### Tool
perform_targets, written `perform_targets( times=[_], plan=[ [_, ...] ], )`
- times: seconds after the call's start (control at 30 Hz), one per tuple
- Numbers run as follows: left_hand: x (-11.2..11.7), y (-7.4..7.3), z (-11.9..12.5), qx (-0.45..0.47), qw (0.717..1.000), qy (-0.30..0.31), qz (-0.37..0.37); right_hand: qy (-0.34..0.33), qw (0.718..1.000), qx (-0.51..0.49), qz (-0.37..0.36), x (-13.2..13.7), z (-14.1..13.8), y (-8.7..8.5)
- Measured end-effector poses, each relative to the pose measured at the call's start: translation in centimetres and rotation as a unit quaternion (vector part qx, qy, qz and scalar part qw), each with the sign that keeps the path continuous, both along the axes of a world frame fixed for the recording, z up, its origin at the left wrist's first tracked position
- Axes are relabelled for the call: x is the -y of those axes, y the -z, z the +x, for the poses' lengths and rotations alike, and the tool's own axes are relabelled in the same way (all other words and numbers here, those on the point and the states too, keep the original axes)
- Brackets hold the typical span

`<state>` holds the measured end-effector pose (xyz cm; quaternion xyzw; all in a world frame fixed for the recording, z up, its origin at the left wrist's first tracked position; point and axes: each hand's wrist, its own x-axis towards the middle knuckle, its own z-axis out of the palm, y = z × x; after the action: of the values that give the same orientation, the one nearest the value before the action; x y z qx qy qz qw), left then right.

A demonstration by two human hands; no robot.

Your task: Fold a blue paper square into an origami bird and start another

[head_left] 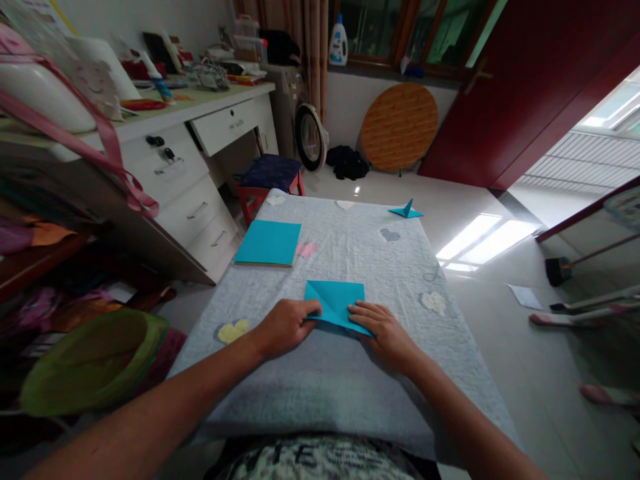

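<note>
A sheet of blue origami paper [336,301] lies on the cloth-covered table in front of me, with a crease running from its far left corner and its near edge slightly raised. My left hand [290,325] pinches the near left corner between thumb and curled fingers. At the right side, my right hand [383,328] grips the sheet, its fingers laid across the top and its thumb hidden. Farther left sits a stack of blue paper [269,243]. Near the far right corner of the table stands a small folded blue paper piece [407,210] with an upright point.
The table wears a pale cloth [320,393] with heart patches. Beyond it stand a stool [273,173], a white desk [200,193] and a washing machine [287,93] with its door open. A green-lined bin [95,360] is at the left.
</note>
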<state>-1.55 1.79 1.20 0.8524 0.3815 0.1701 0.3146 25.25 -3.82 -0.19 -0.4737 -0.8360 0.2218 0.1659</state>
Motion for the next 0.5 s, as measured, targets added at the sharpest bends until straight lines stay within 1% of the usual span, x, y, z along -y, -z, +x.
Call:
perform_targets(
  times=[0.07,0.13,0.2,0.23,0.3,0.4,0.5],
  plan=[
    [-0.3,-0.4,0.2,0.022,0.997,-0.053,-0.058,0.034,0.998,-0.057,-0.012,-0.5,0.2,0.1],
    [-0.5,-0.4,0.3,0.038,0.99,-0.099,-0.091,0.08,0.992,-0.092,-0.029,-1.1,0.2,0.0],
    [-0.7,-0.1,0.5,0.054,0.984,-0.129,-0.106,0.133,0.984,-0.102,-0.054,-1.6,-0.1,0.0],
    [-0.7,0.1,0.7,0.059,0.983,-0.142,-0.102,0.161,0.979,-0.106,-0.064,-1.8,-0.3,-0.1],
    [-0.6,0.6,0.9,0.057,0.981,-0.173,-0.064,0.213,0.968,-0.112,-0.07,-2.2,-0.7,0.0],
    [-0.1,1.4,1.3,0.018,0.976,-0.214,0.039,0.273,0.956,-0.098,-0.04,-2.5,-1.4,0.3],
    [0.2,2.0,1.6,-0.024,0.967,-0.213,0.135,0.3,0.951,-0.068,-0.008,-2.7,-1.9,0.6]
  ],
)
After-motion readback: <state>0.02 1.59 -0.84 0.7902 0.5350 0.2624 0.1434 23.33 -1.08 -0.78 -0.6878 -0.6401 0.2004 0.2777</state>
